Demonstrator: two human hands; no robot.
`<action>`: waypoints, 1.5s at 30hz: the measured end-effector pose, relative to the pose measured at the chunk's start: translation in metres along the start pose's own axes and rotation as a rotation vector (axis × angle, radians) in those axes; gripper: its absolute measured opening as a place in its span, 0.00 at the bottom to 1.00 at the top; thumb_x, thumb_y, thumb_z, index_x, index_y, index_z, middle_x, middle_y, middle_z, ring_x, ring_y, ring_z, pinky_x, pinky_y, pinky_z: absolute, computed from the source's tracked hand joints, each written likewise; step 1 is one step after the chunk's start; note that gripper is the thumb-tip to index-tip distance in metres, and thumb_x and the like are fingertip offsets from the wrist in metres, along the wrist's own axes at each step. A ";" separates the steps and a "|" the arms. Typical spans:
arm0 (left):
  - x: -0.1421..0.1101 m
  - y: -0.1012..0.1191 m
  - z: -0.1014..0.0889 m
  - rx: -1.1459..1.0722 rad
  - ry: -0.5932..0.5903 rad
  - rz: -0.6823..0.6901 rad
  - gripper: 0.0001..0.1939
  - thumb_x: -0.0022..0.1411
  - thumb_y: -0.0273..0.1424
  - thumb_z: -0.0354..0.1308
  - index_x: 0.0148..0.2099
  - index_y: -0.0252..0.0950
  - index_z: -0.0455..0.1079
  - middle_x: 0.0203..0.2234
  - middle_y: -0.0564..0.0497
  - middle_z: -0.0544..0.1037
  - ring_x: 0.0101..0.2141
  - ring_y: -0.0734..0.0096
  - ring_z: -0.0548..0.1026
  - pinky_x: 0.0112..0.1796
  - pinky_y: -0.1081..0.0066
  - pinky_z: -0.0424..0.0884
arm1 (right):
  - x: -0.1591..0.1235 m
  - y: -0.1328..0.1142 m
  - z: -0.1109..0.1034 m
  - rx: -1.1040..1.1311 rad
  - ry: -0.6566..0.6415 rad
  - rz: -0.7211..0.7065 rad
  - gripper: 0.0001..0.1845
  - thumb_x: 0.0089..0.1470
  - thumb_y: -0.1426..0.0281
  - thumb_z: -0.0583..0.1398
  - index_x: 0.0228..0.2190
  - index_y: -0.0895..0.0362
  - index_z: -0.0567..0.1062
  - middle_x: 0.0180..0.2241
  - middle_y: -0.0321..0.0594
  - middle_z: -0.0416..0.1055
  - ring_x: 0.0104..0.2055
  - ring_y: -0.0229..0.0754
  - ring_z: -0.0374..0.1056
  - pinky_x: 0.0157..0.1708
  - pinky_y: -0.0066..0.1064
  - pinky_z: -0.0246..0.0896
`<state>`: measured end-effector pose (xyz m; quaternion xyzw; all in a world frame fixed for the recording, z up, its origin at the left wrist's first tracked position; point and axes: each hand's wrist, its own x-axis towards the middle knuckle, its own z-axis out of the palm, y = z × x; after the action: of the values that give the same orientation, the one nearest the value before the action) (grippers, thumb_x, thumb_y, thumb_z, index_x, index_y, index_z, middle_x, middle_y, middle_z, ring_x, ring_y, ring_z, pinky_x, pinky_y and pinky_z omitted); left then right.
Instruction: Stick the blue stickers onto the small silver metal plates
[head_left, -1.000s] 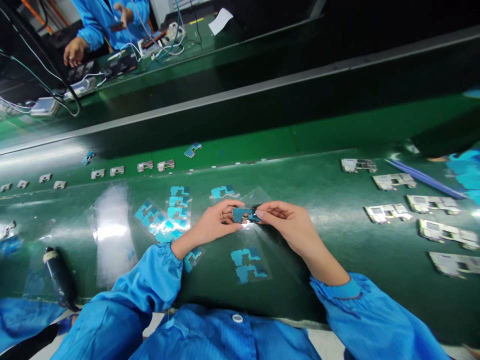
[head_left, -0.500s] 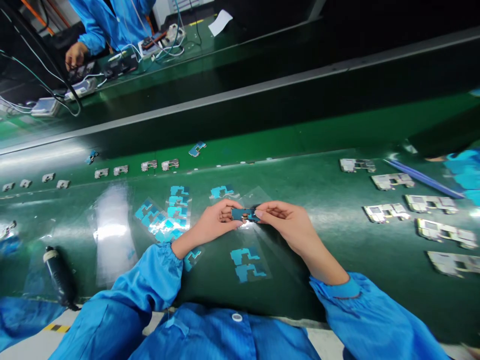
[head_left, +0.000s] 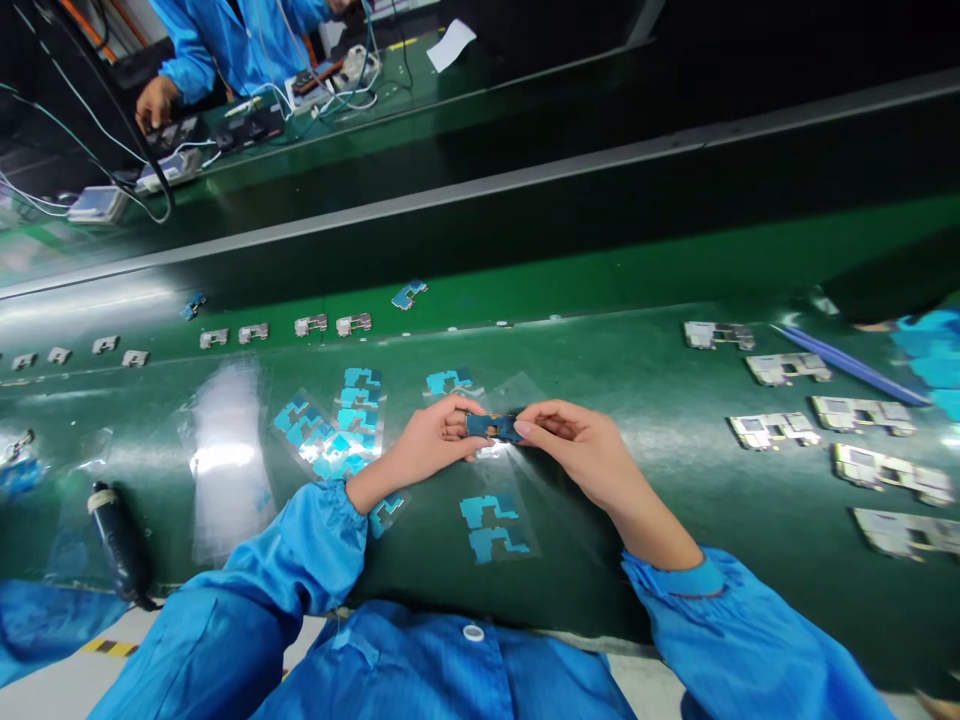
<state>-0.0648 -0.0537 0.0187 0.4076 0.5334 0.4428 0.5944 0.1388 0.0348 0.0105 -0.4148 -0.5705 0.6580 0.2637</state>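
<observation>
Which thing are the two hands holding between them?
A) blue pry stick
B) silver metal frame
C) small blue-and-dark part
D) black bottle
C: the left hand and right hand pinch the small blue-and-dark part from opposite ends.

The left hand (head_left: pixel 427 443) and right hand (head_left: pixel 577 445) (2 bare hands) reach inward from both sides; fingers (head_left: pixel 455 425) curl into a pinch; wrists slightly bent.

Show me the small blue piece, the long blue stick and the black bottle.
Small blue piece (head_left: pixel 493 427): head view, its middle.
Blue stick (head_left: pixel 851 366): head view, its shaft.
Black bottle (head_left: pixel 114 540): head view, its body.
</observation>
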 end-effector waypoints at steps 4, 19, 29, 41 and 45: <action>0.002 -0.004 -0.001 -0.056 -0.004 -0.003 0.22 0.56 0.36 0.70 0.50 0.35 0.67 0.31 0.49 0.78 0.31 0.67 0.79 0.33 0.68 0.76 | -0.002 -0.006 -0.001 -0.020 -0.020 -0.031 0.17 0.45 0.54 0.71 0.28 0.54 0.79 0.30 0.40 0.76 0.32 0.42 0.71 0.35 0.33 0.68; 0.003 -0.013 0.000 -0.128 -0.039 0.023 0.23 0.54 0.34 0.71 0.48 0.36 0.67 0.36 0.49 0.79 0.36 0.65 0.81 0.36 0.67 0.79 | -0.002 0.000 -0.002 0.006 0.049 0.072 0.18 0.39 0.55 0.74 0.28 0.54 0.82 0.28 0.40 0.78 0.30 0.40 0.71 0.33 0.31 0.68; 0.000 -0.004 0.000 -0.055 -0.041 0.022 0.23 0.54 0.32 0.71 0.50 0.36 0.68 0.34 0.50 0.78 0.32 0.71 0.80 0.37 0.69 0.78 | -0.001 0.000 0.000 0.016 0.067 0.093 0.19 0.39 0.54 0.74 0.28 0.55 0.82 0.28 0.40 0.78 0.30 0.41 0.72 0.32 0.33 0.70; -0.001 0.004 0.002 0.011 0.003 -0.030 0.22 0.54 0.33 0.71 0.48 0.35 0.68 0.29 0.53 0.77 0.30 0.71 0.79 0.35 0.69 0.75 | -0.002 0.000 0.000 -0.010 0.060 0.081 0.18 0.41 0.55 0.72 0.29 0.55 0.82 0.30 0.42 0.79 0.32 0.43 0.74 0.36 0.35 0.71; -0.001 0.004 0.001 0.020 0.006 -0.025 0.21 0.54 0.31 0.70 0.48 0.35 0.68 0.27 0.54 0.76 0.29 0.71 0.79 0.34 0.71 0.74 | -0.002 0.000 0.001 0.010 0.068 0.088 0.19 0.40 0.54 0.73 0.28 0.55 0.81 0.30 0.42 0.79 0.32 0.44 0.74 0.37 0.36 0.71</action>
<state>-0.0640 -0.0534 0.0226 0.4055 0.5445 0.4314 0.5941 0.1389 0.0329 0.0111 -0.4602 -0.5393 0.6573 0.2557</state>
